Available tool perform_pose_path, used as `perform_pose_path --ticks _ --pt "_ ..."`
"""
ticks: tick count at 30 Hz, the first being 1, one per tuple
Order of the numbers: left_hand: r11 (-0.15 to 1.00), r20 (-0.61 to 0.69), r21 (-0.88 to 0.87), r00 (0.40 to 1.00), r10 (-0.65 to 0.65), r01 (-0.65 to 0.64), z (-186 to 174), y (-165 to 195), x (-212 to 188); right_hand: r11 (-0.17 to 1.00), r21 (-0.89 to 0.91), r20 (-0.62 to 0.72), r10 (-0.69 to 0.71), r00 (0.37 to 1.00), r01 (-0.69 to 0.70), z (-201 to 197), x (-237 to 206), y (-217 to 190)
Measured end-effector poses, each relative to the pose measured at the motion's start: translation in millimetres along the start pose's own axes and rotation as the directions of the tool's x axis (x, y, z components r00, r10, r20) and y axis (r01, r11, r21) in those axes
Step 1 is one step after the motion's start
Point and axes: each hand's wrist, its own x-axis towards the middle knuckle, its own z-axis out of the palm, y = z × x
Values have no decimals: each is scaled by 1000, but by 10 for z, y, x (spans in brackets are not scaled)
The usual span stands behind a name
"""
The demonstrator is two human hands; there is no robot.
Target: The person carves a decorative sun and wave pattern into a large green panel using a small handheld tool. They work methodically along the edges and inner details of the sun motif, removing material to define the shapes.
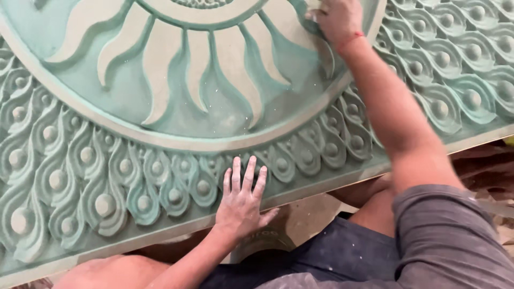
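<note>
Big green carved relief panel (160,107) fills most of the frame, lying flat w/ its near edge running diagonally from lower left to mid right. Centre medallion w/ pale wavy sun rays (214,59) sits top centre; border of peacock-feather scales (96,182) w/ round bosses wraps around it, lower left through to upper right. Left hand (242,200) rests palm-down on the panel's near edge, bottom centre of frame, fingers straight and only slightly spread over the feather scales, thumb out to the right, holding nothing. Right hand (336,20) is at top centre-right, reaching across onto the medallion's ray area, fingers curled down against the surface; something pale shows at the fingertips but can't tell what. Red thread (350,38) around that wrist. Grey sleeve (450,235) lower right, dark blue shorts (342,251) bottom centre.
</note>
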Motion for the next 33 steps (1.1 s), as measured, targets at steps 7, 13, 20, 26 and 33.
perform_pose_path --ticks 7,13,20,26,33 --pt "1000 1 0 1000 -15 15 -8 22 28 989 72 232 -146 962 133 -638 -58 339" --pt "999 28 -1 999 -42 42 14 59 101 971 202 168 -162 972 127 -746 -60 286" --pt "999 25 -9 999 -35 35 15 62 112 948 144 106 -299 948 283 -562 10 76" --pt "998 69 -15 996 -57 58 -7 68 113 966 144 211 -240 948 212 -764 -15 468" --pt "999 48 3 998 -50 50 -12 86 127 957 201 197 -250 948 210 -717 -18 449"
